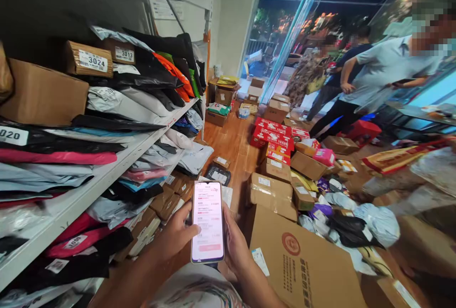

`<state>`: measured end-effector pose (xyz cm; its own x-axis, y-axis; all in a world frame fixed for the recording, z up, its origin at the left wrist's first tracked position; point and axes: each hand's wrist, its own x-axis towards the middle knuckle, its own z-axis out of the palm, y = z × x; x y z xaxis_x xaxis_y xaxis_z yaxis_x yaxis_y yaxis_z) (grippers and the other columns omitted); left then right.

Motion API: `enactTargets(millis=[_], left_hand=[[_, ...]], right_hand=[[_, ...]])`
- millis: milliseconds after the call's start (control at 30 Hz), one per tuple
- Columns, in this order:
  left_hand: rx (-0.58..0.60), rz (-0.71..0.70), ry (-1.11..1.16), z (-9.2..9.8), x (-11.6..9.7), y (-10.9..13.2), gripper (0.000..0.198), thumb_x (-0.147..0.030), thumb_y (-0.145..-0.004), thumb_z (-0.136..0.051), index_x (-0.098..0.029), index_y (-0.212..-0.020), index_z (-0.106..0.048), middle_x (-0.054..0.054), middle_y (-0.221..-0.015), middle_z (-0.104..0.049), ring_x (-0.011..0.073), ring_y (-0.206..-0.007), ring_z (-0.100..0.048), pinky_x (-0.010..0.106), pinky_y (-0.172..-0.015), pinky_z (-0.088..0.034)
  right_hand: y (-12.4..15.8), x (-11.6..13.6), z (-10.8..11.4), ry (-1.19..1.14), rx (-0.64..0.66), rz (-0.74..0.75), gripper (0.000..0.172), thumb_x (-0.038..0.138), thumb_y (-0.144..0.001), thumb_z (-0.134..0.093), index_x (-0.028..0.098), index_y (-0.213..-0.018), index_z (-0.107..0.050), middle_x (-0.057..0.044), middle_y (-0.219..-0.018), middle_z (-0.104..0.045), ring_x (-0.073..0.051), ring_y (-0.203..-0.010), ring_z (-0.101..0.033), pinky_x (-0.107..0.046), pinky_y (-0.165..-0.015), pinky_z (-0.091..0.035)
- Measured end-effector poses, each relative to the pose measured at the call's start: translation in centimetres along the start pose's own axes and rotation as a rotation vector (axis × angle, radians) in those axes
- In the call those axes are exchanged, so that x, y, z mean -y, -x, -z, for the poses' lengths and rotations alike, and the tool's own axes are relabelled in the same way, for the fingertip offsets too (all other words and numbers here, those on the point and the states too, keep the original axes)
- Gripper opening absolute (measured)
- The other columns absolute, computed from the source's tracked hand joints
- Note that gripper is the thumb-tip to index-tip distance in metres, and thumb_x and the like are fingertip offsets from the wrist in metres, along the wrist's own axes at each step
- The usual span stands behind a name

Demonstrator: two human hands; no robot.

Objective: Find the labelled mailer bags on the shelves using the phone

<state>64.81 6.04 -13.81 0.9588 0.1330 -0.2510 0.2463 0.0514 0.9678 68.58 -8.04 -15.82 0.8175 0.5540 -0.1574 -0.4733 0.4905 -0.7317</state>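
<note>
Nearest to cam: slim rectangular smartphone w/ lit pink-white screen [208, 221], held upright at lower centre, between both hands, above the person's lap. Right hand [235, 245] cups the phone's right edge and back; fingers curled together behind it, clamped on the casing. Left hand [175, 236] steadies the left edge, thumb laid across the lower screen, remaining fingers hidden behind the phone. Screen shows rows of small text and a pink bar at bottom; text too small to read. Just right of the phone: large brown corrugated cardboard box [306, 265] w/ round red emblem and vertical red characters, unreadable, plus a white label at its near corner. Left side: white metal shelf unit [107, 177], 2 tiers visible, packed w/ flat poly mailers in black, grey, pink and orange. Label readouts: small tan taped parcel marked "3024" [89, 60], second tan parcel marked "3013" [120, 51], white tag reading "020" [13, 135] at left edge (partly cut off), pink mailer tag approx. "6009", inverted. Mid floor: wooden floorboards [233, 144] carrying assorted brown cartons, red printed boxes [272, 134] w/ white lettering, illegible. Far right: two other people, one in a light grey shirt [386, 68], standing by a counter. Beyond: glass frontage, night street lights.
</note>
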Motion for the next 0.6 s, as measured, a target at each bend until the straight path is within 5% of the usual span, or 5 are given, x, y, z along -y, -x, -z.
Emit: enactTargets(millis=[133,300,600], left_hand=[[-0.119,0.054,0.077,-1.9,-0.2,-2.8,0.031,-0.04,-0.072,-0.058,-0.015,-0.088,-0.065,0.005,-0.084,-0.07,0.0214,-0.081,-0.064,0.03,-0.073,-0.048],[-0.224,0.068,0.088,-3.6,-0.5,-4.8,0.039,-0.054,-0.066,-0.061,-0.015,-0.072,-0.065,0.004,-0.07,-0.067,0.0188,-0.069,-0.06,0.027,-0.065,-0.045],[-0.551,0.114,0.028,-4.4,-0.4,-6.3,0.046,-0.062,-0.059,-0.061,-0.017,-0.07,-0.064,0.006,-0.077,-0.067,0.0252,-0.086,-0.06,0.033,-0.082,-0.043]], right_hand=[[-1.8,2.2,1.8,0.043,0.057,-0.008,0.041,0.052,-0.083,-0.051,0.028,-0.117,-0.055,0.0,-0.113,-0.064,-0.021,-0.107,-0.054,-0.034,-0.094,-0.04],[-3.3,3.9,3.5,0.064,0.08,-0.041,0.042,0.052,-0.084,-0.049,0.028,-0.117,-0.055,-0.002,-0.118,-0.062,-0.023,-0.114,-0.051,-0.037,-0.099,-0.037],[-4.9,4.6,4.9,0.052,0.158,-0.08,0.042,0.052,-0.083,-0.049,0.027,-0.117,-0.054,-0.002,-0.125,-0.058,-0.023,-0.124,-0.044,-0.039,-0.108,-0.029]])
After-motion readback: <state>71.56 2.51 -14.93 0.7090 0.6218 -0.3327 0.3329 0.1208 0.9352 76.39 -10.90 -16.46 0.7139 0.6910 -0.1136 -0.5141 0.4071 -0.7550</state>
